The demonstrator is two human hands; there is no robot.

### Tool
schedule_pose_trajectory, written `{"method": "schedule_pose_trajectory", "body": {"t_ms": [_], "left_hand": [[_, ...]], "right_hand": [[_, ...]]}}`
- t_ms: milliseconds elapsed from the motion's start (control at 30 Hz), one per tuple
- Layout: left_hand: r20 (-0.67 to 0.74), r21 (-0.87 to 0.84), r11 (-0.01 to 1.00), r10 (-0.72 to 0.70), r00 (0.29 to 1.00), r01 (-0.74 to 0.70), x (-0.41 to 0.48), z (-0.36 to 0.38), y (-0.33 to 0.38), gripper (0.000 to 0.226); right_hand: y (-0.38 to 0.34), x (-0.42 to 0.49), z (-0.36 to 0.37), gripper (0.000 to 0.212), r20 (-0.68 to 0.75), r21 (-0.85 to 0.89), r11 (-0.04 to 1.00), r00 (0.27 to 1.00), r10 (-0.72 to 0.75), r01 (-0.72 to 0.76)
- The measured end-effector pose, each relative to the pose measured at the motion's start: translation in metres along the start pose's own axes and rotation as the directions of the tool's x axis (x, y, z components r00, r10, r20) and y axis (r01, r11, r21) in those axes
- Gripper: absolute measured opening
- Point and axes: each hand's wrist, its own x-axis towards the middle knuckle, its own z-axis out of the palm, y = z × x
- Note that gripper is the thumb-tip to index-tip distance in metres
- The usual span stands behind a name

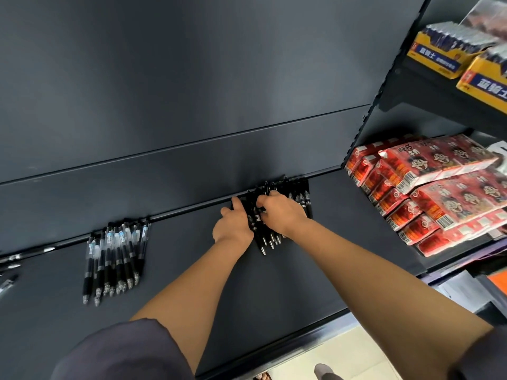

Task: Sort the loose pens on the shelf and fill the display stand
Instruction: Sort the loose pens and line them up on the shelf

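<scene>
Left hand (233, 224) and right hand (284, 213) crowd the black pens (267, 241) at the back of the shelf (192, 270); right fingers (262, 199) curl round them, left fingers (236, 203) half hidden, grip unclear; best square the tips before lifting.
</scene>
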Motion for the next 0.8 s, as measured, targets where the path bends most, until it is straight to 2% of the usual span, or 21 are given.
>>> {"method": "schedule_pose_trajectory", "body": {"t_ms": [33,100,200,300,333,400,500,600,800], "left_hand": [[0.002,-0.049,0.999,-0.006,1.000,0.006,0.001,-0.002,0.000,0.079],[0.022,-0.256,0.966,-0.035,0.999,0.040,0.002,-0.007,0.000,0.076],[0.042,-0.617,0.783,-0.074,0.996,0.084,0.005,-0.016,0.004,0.074],[0.103,-0.759,0.642,-0.051,0.993,0.111,0.007,-0.019,0.017,0.061],[0.127,-0.751,0.650,-0.032,0.991,0.117,0.008,-0.018,0.020,0.053],[0.116,-0.658,0.748,-0.016,0.993,0.089,0.010,-0.016,0.022,0.037],[0.009,-0.523,0.852,-0.024,1.000,0.025,0.013,-0.010,0.016,0.037],[-0.020,-0.550,0.835,-0.049,0.999,0.030,0.013,-0.002,0.010,0.052],[-0.027,-0.536,0.844,0.017,0.999,-0.029,0.013,0.000,0.005,0.049]], "right_hand": [[0.001,0.000,0.000,0.036,-0.003,0.008,1.000,1.000,0.004,-0.004],[0.003,0.001,0.001,0.037,-0.007,0.022,1.000,1.000,0.010,-0.010],[0.005,0.001,0.000,0.038,-0.006,0.037,0.999,1.000,0.017,-0.017],[0.007,0.001,-0.002,0.036,-0.005,0.046,0.999,1.000,0.014,-0.014],[0.008,0.001,-0.004,0.035,-0.007,0.049,0.999,1.000,0.013,-0.012],[0.010,0.002,-0.005,0.034,-0.011,0.056,0.998,1.000,0.010,-0.010],[0.012,0.002,-0.007,0.039,-0.017,0.066,0.998,1.000,0.006,-0.005],[0.012,0.002,-0.006,0.038,-0.015,0.057,0.998,1.000,0.001,-0.001],[0.007,0.003,-0.006,0.033,-0.028,-0.009,1.000,1.000,-0.005,0.004]]}}
